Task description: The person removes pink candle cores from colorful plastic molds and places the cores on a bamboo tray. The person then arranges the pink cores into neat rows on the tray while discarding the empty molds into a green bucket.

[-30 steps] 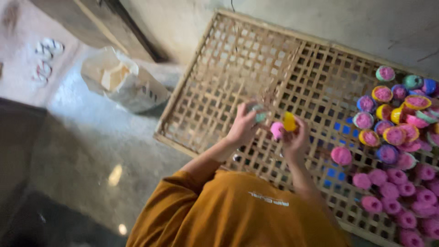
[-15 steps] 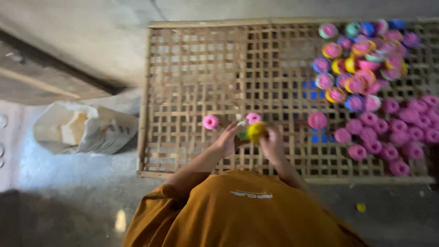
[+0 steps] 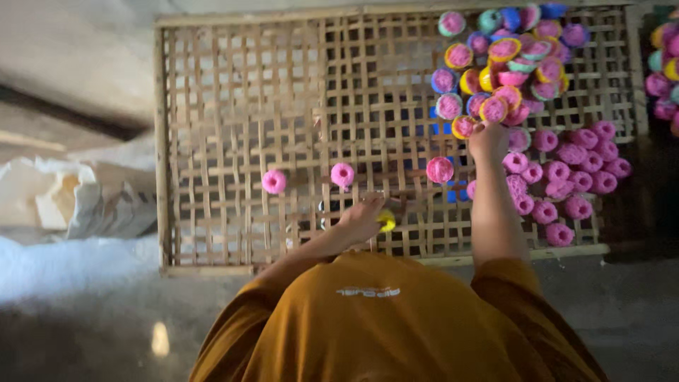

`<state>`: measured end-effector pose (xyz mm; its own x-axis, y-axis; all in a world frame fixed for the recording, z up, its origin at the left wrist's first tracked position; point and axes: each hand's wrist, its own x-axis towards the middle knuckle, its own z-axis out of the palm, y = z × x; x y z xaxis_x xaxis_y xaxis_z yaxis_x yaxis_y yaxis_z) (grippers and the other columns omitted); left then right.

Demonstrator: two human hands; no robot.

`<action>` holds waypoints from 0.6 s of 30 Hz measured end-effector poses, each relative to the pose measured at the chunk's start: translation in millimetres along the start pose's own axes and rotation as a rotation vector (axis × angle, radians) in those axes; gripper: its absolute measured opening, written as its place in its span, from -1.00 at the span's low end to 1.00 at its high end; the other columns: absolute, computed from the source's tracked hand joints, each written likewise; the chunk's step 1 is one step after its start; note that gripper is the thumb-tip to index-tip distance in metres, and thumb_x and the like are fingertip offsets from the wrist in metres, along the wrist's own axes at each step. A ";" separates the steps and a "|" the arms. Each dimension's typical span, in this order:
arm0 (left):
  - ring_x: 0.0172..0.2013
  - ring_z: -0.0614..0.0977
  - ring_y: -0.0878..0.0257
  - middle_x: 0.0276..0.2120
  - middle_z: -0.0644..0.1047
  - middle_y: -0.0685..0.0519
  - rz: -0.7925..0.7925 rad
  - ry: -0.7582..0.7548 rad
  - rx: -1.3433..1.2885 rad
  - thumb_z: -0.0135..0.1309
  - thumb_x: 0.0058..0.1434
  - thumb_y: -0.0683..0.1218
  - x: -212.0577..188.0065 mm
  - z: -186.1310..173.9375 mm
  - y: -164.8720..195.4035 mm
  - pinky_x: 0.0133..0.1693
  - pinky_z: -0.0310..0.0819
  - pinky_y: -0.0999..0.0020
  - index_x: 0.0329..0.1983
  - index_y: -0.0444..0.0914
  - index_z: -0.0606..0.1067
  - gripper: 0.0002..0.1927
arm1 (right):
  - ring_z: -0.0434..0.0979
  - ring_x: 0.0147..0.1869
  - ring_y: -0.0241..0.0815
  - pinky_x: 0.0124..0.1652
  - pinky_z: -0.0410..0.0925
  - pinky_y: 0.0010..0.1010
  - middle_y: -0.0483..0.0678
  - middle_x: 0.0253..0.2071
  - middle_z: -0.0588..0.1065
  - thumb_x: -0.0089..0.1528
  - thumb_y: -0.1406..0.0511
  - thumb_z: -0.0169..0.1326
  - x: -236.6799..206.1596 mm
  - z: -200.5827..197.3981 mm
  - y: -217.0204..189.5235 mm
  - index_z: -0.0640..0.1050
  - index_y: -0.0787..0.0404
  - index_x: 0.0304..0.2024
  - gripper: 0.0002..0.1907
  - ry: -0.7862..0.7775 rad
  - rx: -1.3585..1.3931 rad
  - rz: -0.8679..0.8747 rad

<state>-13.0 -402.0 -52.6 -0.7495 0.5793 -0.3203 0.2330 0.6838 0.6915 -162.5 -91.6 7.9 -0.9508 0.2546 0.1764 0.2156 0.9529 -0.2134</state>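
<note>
Left hand point(image 3: 361, 221) fingers hold a yellow cup point(image 3: 386, 221) over the woven tray point(image 3: 233, 106); right hand point(image 3: 488, 140) fingers touch the coloured cups point(image 3: 495, 107), grip unclear; white sack point(image 3: 85, 194) left.

- the yellow cup point(image 3: 386, 221) is mostly covered by the left hand point(image 3: 361, 221); how the fingers grip it cannot be seen.
- the right hand point(image 3: 488, 139) hides whichever filled cup it touches in the pile.
- the second heap of cups point(image 3: 665, 64) is cut by the right edge.
- the white sack point(image 3: 78, 198) is blurred.
</note>
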 end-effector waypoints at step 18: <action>0.15 0.56 -0.04 0.12 0.57 -0.04 0.133 0.602 -0.118 0.10 0.25 -0.14 -115.7 -45.7 -61.0 0.11 0.54 0.14 -0.19 -0.17 0.55 -0.91 | 0.59 -0.24 -0.03 -0.35 0.42 -0.32 0.09 -0.06 0.49 0.08 0.39 0.21 -96.9 62.0 -229.5 0.34 0.20 0.21 -0.36 -0.005 0.427 -0.868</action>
<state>31.2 -531.0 -28.1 -0.9445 0.2812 0.1699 0.3037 0.5499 0.7781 -133.6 -345.2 -19.8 -0.7421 -0.5116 0.4330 -0.6604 0.6684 -0.3423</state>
